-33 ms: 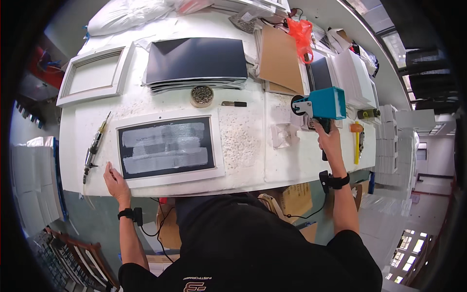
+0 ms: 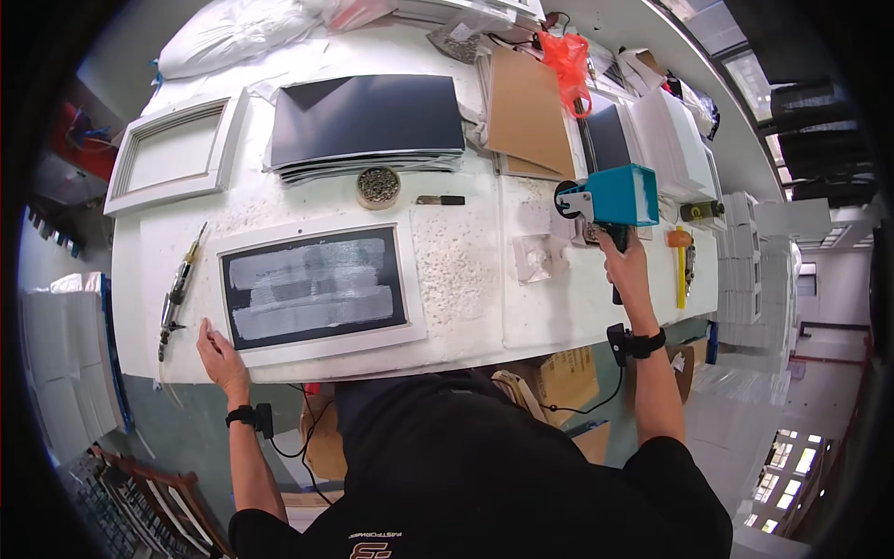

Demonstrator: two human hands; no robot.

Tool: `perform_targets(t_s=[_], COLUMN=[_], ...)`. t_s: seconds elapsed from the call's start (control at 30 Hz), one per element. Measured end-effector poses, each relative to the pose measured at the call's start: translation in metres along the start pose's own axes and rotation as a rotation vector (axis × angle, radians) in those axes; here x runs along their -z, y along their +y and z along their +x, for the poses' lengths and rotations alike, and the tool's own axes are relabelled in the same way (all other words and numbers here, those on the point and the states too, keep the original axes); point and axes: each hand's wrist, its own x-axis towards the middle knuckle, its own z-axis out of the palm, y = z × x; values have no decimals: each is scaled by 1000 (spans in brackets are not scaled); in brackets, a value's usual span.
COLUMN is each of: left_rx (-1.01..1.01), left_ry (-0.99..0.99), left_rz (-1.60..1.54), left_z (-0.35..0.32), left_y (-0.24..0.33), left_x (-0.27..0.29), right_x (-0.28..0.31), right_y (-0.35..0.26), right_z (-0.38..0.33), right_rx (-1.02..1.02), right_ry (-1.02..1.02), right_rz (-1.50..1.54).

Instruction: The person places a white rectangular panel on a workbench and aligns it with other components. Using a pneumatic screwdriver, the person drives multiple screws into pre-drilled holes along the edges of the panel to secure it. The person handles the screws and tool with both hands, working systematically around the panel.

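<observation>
My right hand (image 2: pixel 624 261) is closed round the black handle of a hand-held roller applicator (image 2: pixel 622 197). The tool has a teal open-topped box, a grey bracket and a dark roller on its left side, and it is raised over the right part of the bench. My left hand (image 2: pixel 222 359) rests at the lower left corner of a white frame (image 2: pixel 372 341), its fingers stretched out. Inside that frame lies a dark panel (image 2: pixel 399 296) with several broad, glossy grey bands across it. Whether the left fingertips press on the frame, I cannot tell.
Left of the frame lies a slim power tool (image 2: pixel 179 293). Behind it are an empty frame (image 2: pixel 228 149), stacked dark panels (image 2: pixel 368 116), a round tub of small metal pieces (image 2: pixel 378 188) and a knife (image 2: pixel 440 199). Brown boards (image 2: pixel 526 112) and a yellow-and-orange tool (image 2: pixel 681 270) are farther right.
The view has shifted slightly, so the bench things appear a little farther left. My right hand keeps its grip on the roller applicator, and my left hand stays beside the frame's corner.
</observation>
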Motion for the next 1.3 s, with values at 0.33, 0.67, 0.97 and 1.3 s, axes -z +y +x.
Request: perform_targets(t_s=[0.33, 0.67, 0.97, 1.3], left_rx=[84, 70, 81, 61], left_ry=[-115, -179, -196, -197], left_rz=[-134, -172, -158, -154], left_z=[2, 5, 9, 11], left_y=[-18, -19, -25, -27], left_x=[1, 4, 6, 8], right_x=[-3, -11, -29, -57], right_y=[31, 83, 103, 109], right_z=[11, -60, -62, -58], right_rx=[-136, 8, 60, 28], right_ry=[67, 35, 64, 9], right_rz=[-60, -95, -94, -305])
